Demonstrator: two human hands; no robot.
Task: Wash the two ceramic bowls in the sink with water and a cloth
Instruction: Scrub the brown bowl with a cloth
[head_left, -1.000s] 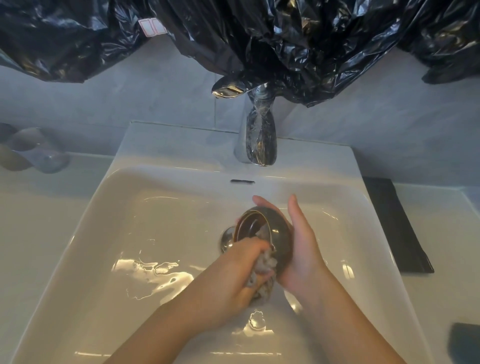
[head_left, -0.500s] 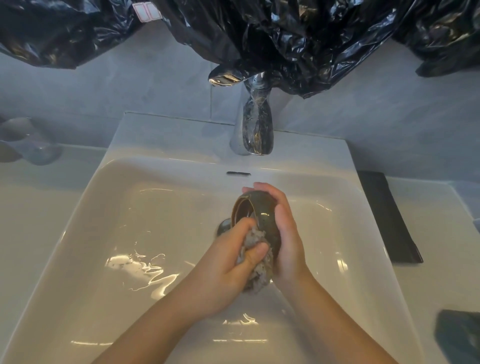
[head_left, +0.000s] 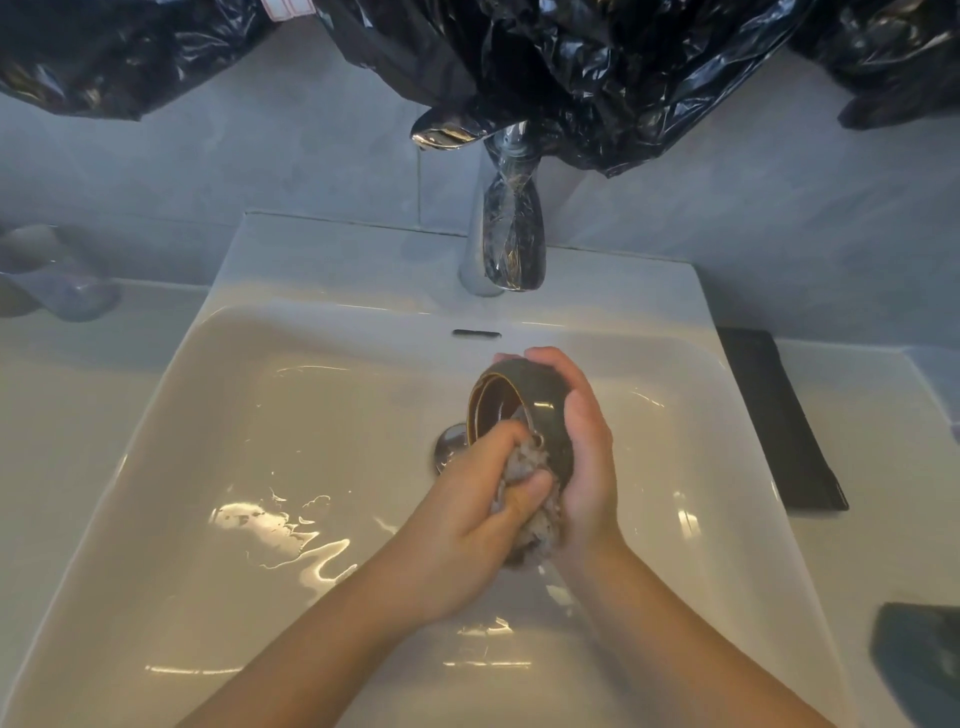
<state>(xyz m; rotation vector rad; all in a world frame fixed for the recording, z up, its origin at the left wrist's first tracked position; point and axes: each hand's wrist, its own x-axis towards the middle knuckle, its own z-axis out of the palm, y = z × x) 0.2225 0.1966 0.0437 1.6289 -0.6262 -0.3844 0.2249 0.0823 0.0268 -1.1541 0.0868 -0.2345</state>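
The left hand (head_left: 467, 530) grips a wadded cloth (head_left: 530, 462) between thumb and curled fingers, pressing it against the rim of the dark bowl (head_left: 524, 395). The right hand (head_left: 587, 457) curls round the bowl's outside, holding it on its side above the drain (head_left: 451, 441) of the sink (head_left: 332, 270).

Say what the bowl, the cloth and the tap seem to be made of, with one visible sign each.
Bowl: glazed ceramic, apparently; dark, glossy, sharp highlights.
Cloth: soft fuzzy fabric, perhaps microfibre; it bunches in the left hand.
Tap: polished metal, probably chrome; it mirrors the black plastic above.
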